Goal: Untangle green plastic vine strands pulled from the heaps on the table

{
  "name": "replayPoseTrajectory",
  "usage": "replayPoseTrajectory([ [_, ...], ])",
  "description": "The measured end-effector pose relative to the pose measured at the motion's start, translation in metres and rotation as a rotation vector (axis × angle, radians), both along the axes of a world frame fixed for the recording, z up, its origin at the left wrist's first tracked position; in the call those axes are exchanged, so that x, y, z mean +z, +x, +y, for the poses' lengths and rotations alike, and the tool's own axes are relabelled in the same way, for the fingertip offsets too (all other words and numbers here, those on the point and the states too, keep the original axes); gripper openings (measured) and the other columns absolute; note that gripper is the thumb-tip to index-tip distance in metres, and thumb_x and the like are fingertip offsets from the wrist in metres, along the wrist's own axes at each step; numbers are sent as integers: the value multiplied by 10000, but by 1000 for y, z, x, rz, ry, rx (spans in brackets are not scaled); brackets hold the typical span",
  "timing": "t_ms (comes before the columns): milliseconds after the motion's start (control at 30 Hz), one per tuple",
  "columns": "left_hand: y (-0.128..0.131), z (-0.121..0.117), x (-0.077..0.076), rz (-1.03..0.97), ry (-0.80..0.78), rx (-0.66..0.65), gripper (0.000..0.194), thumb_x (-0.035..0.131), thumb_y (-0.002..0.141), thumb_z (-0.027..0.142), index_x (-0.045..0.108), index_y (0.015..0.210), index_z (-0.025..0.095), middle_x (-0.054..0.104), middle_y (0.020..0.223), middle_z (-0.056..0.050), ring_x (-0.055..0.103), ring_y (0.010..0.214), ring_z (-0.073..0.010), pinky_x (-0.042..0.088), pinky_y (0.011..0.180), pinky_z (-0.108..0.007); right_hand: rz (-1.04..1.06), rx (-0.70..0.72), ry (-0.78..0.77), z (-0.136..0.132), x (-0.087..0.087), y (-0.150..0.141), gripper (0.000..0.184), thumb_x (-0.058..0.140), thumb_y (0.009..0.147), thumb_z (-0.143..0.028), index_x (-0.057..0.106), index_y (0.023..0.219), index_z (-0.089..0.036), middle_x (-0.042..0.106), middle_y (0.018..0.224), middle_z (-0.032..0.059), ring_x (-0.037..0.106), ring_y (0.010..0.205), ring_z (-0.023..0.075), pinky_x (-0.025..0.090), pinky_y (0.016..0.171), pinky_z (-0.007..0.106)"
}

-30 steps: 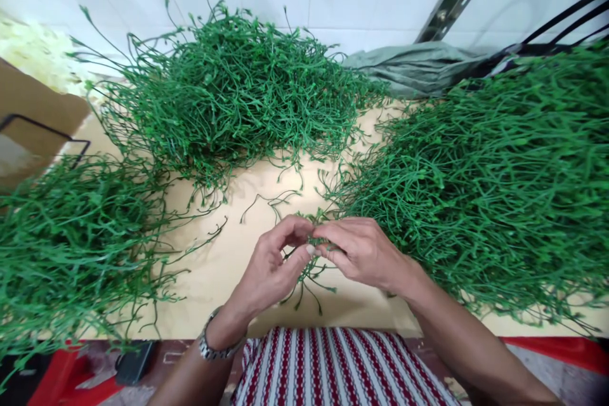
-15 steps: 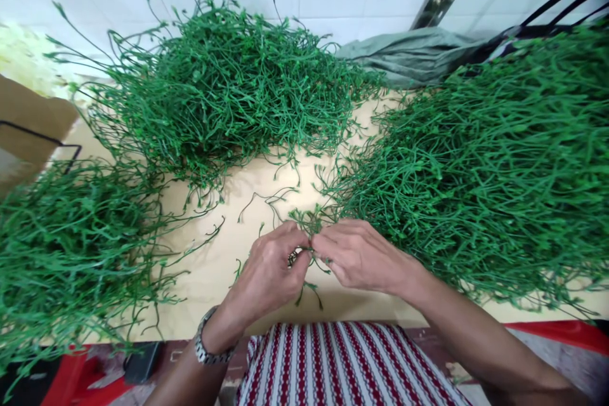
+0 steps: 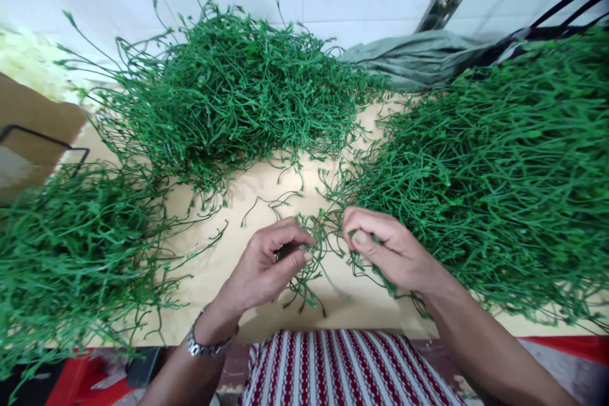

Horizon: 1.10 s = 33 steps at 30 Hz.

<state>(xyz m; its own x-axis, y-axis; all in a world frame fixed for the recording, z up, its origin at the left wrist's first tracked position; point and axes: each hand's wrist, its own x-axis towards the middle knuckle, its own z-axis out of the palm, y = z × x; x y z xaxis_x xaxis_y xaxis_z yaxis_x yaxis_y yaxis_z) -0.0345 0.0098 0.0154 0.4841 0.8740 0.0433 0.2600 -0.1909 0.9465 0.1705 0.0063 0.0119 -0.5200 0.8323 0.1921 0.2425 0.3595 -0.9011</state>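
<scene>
My left hand (image 3: 259, 269) pinches a small bunch of thin green plastic stems (image 3: 311, 266) between thumb and fingers above the pale yellow table (image 3: 238, 254); a metal watch sits on that wrist. My right hand (image 3: 387, 247) is a short way to its right, its fingers closed on a green stem (image 3: 368, 266) at the near edge of the big right-hand pile of stems (image 3: 485, 177). Loose stem ends hang down between the two hands.
A second pile of green stems (image 3: 233, 95) lies at the back centre and a third pile (image 3: 71, 247) on the left. Grey-green cloth (image 3: 419, 60) rests against the white tiled wall. A brown cardboard box (image 3: 33, 127) stands far left. Striped red-and-white fabric (image 3: 342, 368) covers my lap.
My hands were touching over the small bunch; now they have come apart. The right hand has moved right to the edge of the right pile, while the left keeps the bunch.
</scene>
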Motion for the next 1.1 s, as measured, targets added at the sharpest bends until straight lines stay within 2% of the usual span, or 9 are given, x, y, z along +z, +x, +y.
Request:
replayPoseTrajectory([
  [167, 6, -4, -4, -35, -116, 105, 46, 566, 738, 129, 540, 703, 144, 462, 604, 29, 414, 562, -87, 342, 534, -214, -54, -142, 119, 1, 3, -11, 169, 348, 915, -220, 463, 798, -183, 453, 670, -8, 422, 596, 109, 362, 571, 238],
  [267, 10, -5, -10, -189, -168, 183, 71, 593, 728, 130, 544, 678, 142, 470, 603, 33, 412, 555, -77, 344, 530, -204, -81, -120, 115, -2, -7, -23, 107, 400, 885, -186, 493, 936, -179, 468, 648, -31, 423, 543, 90, 363, 524, 206],
  [367, 14, -7, -19, -384, -212, 299, 70, 640, 706, 130, 592, 656, 140, 517, 628, 19, 453, 599, -85, 366, 559, -203, -89, -109, 141, -5, -17, -31, 202, 476, 858, -229, 482, 1056, -185, 557, 733, -12, 487, 570, 91, 400, 527, 200],
  [533, 20, -10, -26, -513, -278, 367, 39, 667, 689, 150, 642, 658, 149, 548, 649, 3, 490, 627, -103, 391, 574, -216, -129, -230, 320, -6, -26, -34, 116, 502, 859, -253, 528, 944, -177, 620, 793, 40, 563, 668, 129, 452, 602, 240],
  [667, 15, -9, -19, -289, -173, 239, 59, 606, 737, 160, 638, 695, 135, 542, 642, -10, 479, 597, -105, 377, 557, -227, -161, -150, 410, -4, -25, -28, 67, 469, 854, -170, 534, 845, -158, 581, 698, 26, 528, 627, 128, 419, 575, 241],
  [800, 11, -9, -5, 98, 62, 72, 136, 484, 784, 102, 600, 728, 146, 547, 648, -12, 485, 617, -116, 372, 587, -241, -348, -65, 483, -4, -19, -19, 143, 402, 808, -87, 503, 738, -159, 502, 632, 16, 444, 575, 134, 358, 548, 262],
  [933, 13, -14, 1, 395, 186, -59, 180, 431, 778, 71, 572, 709, 158, 534, 637, -6, 468, 613, -120, 338, 577, -244, -512, 45, 540, -7, -11, -13, 196, 349, 760, -38, 474, 689, -171, 476, 624, 17, 407, 574, 143, 324, 558, 279],
  [1000, 13, -15, 1, 460, 220, -81, 210, 422, 757, 49, 534, 616, 158, 486, 578, 9, 419, 550, -106, 299, 536, -241, -554, 102, 533, -7, -8, -12, 203, 347, 724, -17, 478, 698, -170, 482, 633, 19, 403, 582, 144, 315, 563, 281],
  [1100, 10, -12, -2, 396, 212, -147, 262, 409, 746, 36, 497, 531, 156, 438, 510, 19, 381, 493, -94, 273, 494, -234, -561, 199, 505, -5, -6, -9, 209, 361, 668, -1, 479, 694, -172, 480, 640, 12, 394, 590, 137, 308, 569, 274],
])
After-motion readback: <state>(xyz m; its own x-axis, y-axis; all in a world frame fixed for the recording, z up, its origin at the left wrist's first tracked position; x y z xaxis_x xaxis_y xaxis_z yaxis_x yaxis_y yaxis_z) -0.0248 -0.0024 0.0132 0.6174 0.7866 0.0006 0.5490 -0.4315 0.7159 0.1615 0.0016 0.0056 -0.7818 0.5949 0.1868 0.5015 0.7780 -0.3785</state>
